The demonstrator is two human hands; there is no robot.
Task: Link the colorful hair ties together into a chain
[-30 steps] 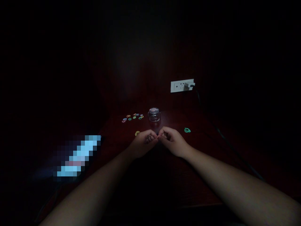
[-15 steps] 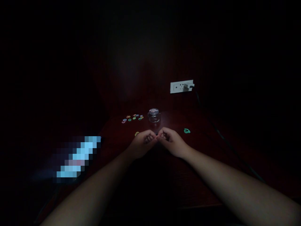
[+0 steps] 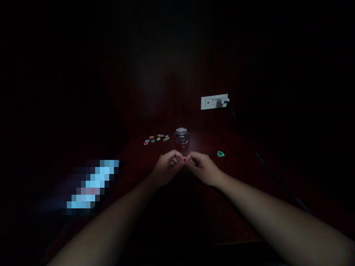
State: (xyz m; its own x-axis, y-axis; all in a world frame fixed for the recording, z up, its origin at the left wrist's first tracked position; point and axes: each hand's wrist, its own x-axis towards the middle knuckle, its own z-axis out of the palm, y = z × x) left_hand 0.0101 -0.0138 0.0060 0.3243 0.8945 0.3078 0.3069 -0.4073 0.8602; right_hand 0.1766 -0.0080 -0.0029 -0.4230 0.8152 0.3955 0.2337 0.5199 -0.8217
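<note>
Between the fingertips of both hands is a small orange-pink hair tie (image 3: 185, 159), a loop with a dark gap in its middle. My left hand (image 3: 168, 167) pinches it from the left, thumb against forefinger. On the other side my right hand (image 3: 202, 167) pinches it the same way. Just beyond the hands stands a clear jar (image 3: 181, 137) with a printed lid. Farther left lie several small coloured hair ties (image 3: 152, 140). Some green hair ties (image 3: 220, 154) sit together to the right of my right hand. A yellow one is mostly hidden behind my left hand.
The dark red table (image 3: 235, 207) is dimly lit. A lit, blurred-out screen (image 3: 97, 184) lies at the left. A white wall socket (image 3: 214, 102) holds a plug, whose cable (image 3: 260, 159) runs down the right side.
My fingertips have drawn slightly apart, and the orange-pink hair tie now shows between them. The left hand has shifted a little up and left, covering more of the yellow hair tie.
</note>
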